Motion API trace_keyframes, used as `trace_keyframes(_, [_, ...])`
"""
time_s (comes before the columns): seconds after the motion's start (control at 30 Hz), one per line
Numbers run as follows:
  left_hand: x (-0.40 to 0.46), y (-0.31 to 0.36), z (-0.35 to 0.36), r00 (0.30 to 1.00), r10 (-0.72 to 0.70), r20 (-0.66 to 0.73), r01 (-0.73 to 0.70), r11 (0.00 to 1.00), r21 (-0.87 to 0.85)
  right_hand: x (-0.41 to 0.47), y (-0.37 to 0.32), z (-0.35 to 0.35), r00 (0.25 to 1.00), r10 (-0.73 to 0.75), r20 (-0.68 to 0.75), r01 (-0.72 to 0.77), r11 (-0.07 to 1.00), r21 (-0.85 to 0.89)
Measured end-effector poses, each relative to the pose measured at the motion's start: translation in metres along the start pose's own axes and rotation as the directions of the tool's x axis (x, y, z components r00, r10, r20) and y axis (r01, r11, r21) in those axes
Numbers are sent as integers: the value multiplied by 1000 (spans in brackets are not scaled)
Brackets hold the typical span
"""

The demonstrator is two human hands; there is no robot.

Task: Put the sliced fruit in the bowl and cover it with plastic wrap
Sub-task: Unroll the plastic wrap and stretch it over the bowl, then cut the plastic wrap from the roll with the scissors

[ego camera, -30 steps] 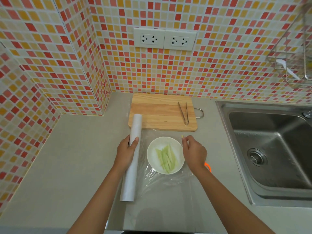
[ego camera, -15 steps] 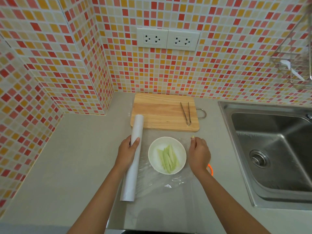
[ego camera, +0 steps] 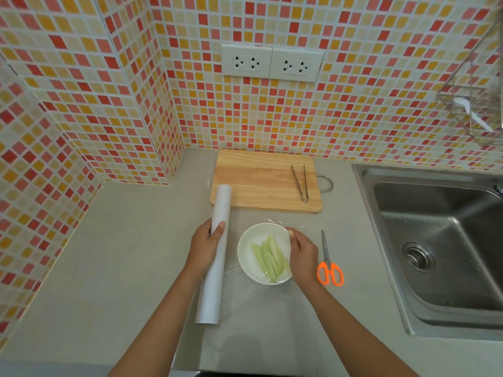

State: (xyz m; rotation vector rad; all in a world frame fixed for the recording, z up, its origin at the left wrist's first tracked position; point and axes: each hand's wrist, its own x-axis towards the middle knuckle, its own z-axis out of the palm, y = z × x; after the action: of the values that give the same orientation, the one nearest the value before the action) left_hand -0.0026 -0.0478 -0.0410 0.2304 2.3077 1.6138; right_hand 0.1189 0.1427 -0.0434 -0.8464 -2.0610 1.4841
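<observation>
Mosaic-tiled walls corner a grey table [ego camera: 109, 268]. Pale green fruit slices [ego camera: 268, 257] lie in the white round bowl [ego camera: 246, 257]. Left hand [ego camera: 205, 244] grips the white plastic-wrap roll [ego camera: 213, 257], anchoring it; right hand [ego camera: 302, 255] pinches clear film [ego camera: 298, 229] over the rim, probably to tension it.

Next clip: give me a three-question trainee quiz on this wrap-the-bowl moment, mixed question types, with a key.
1. True or false: the fruit slices already lie in the bowl.
2. What does the left hand hold? A) scissors B) wrap roll C) tongs
3. Fill in: the scissors lie on the counter between the bowl and the ____.

Key: 1 true. 2 B, the wrap roll. 3 sink. The tongs rest on the cutting board; the right hand pinches plastic wrap at the bowl's rim.
</observation>
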Motion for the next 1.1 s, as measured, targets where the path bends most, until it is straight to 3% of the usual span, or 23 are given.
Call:
trace_keyframes(0.2, [1,-2,2,999,-31,9,31,999,-40,5,3,-1,985,170,-32,-162,973,163])
trace_keyframes(0.67, [-5,-2,-5,1000,-7,23,9,997,-71,6,1,0,986,165,-19,-162,980,119])
trace_keyframes(0.97, [-7,3,-4,999,45,25,-44,998,-39,9,-9,-9,960,274,-49,-254,933,253])
trace_keyframes(1.1, [-7,2,-4,998,59,13,-58,998,-30,14,-9,-21,954,273,-126,-245,949,199])
